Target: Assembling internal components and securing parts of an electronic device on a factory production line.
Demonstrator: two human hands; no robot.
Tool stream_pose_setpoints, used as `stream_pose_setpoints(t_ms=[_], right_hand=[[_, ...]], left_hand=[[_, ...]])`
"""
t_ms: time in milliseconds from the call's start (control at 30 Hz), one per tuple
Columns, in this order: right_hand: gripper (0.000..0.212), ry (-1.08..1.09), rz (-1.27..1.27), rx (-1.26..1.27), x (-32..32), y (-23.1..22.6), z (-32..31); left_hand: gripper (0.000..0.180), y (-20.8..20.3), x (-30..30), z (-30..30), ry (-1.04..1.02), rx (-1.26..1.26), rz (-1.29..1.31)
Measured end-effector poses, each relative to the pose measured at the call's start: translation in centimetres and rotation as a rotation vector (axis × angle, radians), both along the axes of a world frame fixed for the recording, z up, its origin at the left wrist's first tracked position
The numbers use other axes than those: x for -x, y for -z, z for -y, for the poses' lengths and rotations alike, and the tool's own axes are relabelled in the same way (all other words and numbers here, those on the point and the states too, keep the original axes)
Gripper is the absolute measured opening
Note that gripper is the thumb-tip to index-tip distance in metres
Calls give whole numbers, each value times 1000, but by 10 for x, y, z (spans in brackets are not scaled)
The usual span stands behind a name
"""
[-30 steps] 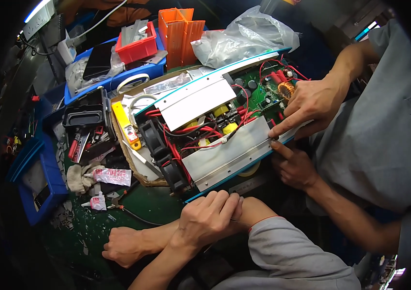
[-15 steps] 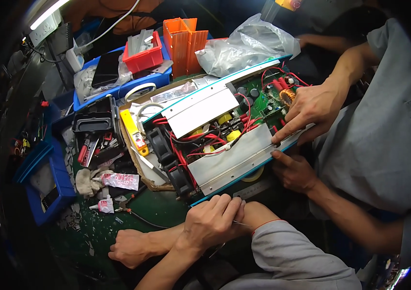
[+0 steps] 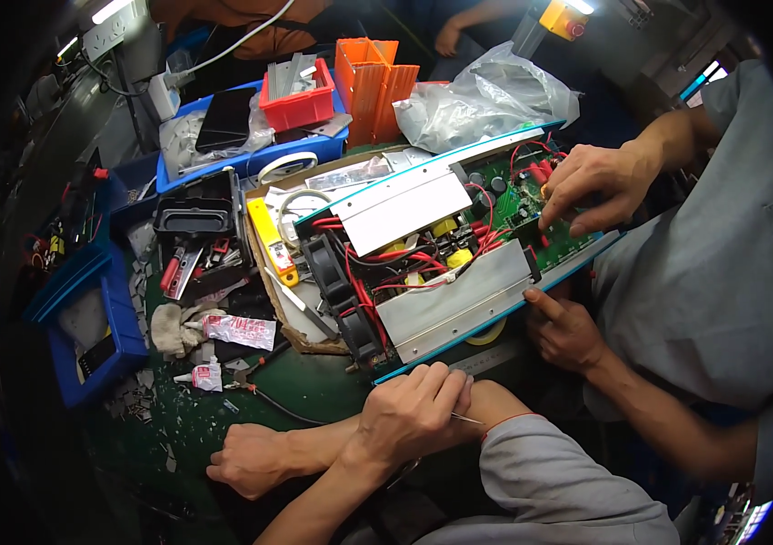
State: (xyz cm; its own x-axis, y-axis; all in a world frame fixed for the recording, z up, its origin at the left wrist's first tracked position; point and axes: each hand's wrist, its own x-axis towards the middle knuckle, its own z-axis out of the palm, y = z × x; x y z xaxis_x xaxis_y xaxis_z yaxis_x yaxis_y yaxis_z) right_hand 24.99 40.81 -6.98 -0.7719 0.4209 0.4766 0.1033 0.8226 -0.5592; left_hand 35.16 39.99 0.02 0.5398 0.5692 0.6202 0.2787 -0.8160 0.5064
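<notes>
- Bench (image 3: 309,374), dark green, bears the work; its most open stretch lies between the right hand and the white squeeze tubes (image 3: 239,331), with scraps flecking the surface.
- Electronics unit (image 3: 459,300), open-topped, lies slantwise at the middle of the bench. Its fan end meets the cardboard tray (image 3: 300,336), touching or overlapping, I cannot tell which; its blue near edge passes just beyond the left hand's knuckles.
- Co-worker's upper hand (image 3: 597,186) hangs over the right end, a finger aimed down at the circuit board (image 3: 500,193); the lower hand (image 3: 568,331) has a fingertip at the corner of the near metal plate. The step in hand seems to be attention to that end, with the wearer's hands standing by.
- Left hand (image 3: 412,409) lies across the right forearm, fingers folded narrow, apparently around a thin metal tool (image 3: 467,419) whose tip pokes out.
- Right hand (image 3: 250,460) rests left of it, curled into a fist; whether anything is inside, I cannot tell.
- Metal strip (image 3: 486,359) lies by the near edge, crowding that side. A reach inward would probably call for uncrossing the arms and for the co-worker's fingers to lift away.
</notes>
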Motion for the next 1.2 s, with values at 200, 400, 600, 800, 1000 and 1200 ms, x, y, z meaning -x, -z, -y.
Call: stream_pose_setpoints(t_ms=[200, 400, 600, 800, 1000, 1200], right_hand=[[12, 21, -47, -16, -1, -1, 2], [11, 30, -55, -15, 0, 0, 2], [12, 12, -37, 11, 0, -2, 1], [13, 15, -41, -1, -1, -3, 0], [14, 7, -43, 5, -1, -1, 1], [13, -3, -21, 6, 0, -1, 1]], left_hand=[[18, 4, 1, 3, -19, -99, -9], [20, -3, 5, 2, 34, -74, 10], [11, 0, 4, 1, 12, -72, 25], [11, 3, 0, 0, -4, -107, 11], [17, 1, 2, 1, 35, -72, 8], [21, 1, 2, 2, 21, -55, 22]])
